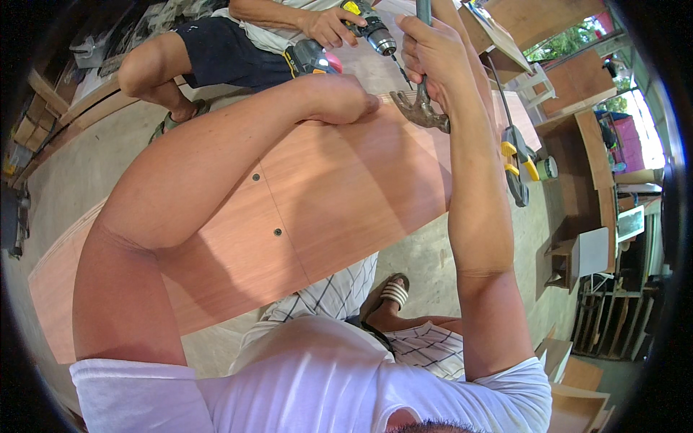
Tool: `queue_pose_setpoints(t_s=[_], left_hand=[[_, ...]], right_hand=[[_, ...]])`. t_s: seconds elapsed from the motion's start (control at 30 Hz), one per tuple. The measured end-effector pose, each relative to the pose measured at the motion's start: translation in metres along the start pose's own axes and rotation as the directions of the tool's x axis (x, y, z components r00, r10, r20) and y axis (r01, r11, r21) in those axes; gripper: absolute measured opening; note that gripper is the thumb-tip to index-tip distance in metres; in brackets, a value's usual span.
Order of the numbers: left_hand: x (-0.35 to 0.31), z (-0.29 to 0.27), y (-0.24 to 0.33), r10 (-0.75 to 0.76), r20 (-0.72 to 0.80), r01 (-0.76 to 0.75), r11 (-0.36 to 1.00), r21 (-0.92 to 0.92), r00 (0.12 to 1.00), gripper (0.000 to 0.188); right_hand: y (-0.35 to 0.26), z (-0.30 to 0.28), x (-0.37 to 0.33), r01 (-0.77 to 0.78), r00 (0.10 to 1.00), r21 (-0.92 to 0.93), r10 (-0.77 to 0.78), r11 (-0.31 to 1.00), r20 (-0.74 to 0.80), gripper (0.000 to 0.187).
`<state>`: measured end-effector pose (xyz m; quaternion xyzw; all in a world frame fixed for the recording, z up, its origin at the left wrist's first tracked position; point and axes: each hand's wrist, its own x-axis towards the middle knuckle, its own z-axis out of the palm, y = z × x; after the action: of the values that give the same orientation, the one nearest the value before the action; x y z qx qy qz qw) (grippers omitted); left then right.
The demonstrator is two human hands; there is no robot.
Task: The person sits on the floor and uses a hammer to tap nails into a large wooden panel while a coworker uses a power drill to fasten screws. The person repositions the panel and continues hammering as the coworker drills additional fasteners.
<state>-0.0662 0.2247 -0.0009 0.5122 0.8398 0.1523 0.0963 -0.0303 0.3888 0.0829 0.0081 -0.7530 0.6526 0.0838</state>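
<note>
My right hand [433, 54] is wrapped round the shaft of a claw hammer [419, 112], whose metal head hangs below the fist, over the far part of a plywood panel [339, 195]. At the panel's far edge, my left hand [350, 99] is curled in, its fingers mostly turned away from view; what they grip is hidden. Just beyond, a co-worker's hand [332, 27] holds a yellow and black cordless drill [375, 32], its thin bit pointing down between my hands. Two dark round fittings [278, 232] sit in the panel along a drawn line.
A bar clamp [516, 162] with yellow grips is at the panel's right. The co-worker's bent knee [148, 68] is at the far left. Wooden cabinet parts [577, 166] and a small white-topped piece [590, 252] stand on the right. My sandalled foot [395, 291] is under the near edge.
</note>
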Motion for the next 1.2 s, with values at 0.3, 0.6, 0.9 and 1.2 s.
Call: queue_pose_setpoints(t_s=[0.3, 0.6, 0.9, 1.2], left_hand=[[-0.002, -0.005, 0.006, -0.057, 0.031, 0.059, 0.997, -0.056, 0.998, 0.047], [-0.004, -0.009, 0.009, -0.032, 0.036, 0.033, 0.999, -0.024, 0.999, 0.053], [-0.003, -0.008, 0.009, -0.158, 0.064, 0.167, 0.97, -0.175, 0.985, 0.058], [-0.008, -0.012, 0.013, -0.124, 0.062, 0.133, 0.978, -0.159, 0.99, 0.058]], right_hand=[[0.002, 0.0, 0.001, 0.014, 1.0, -0.044, -0.015, 0.999, -0.016, 0.023], [-0.001, 0.002, -0.003, -0.007, 1.0, -0.038, 0.006, 0.999, -0.019, 0.027], [0.002, -0.001, 0.0, 0.0, 1.0, -0.05, 0.0, 0.999, 0.002, 0.022], [0.001, -0.002, -0.001, -0.001, 1.0, -0.066, 0.001, 0.998, -0.004, 0.023]])
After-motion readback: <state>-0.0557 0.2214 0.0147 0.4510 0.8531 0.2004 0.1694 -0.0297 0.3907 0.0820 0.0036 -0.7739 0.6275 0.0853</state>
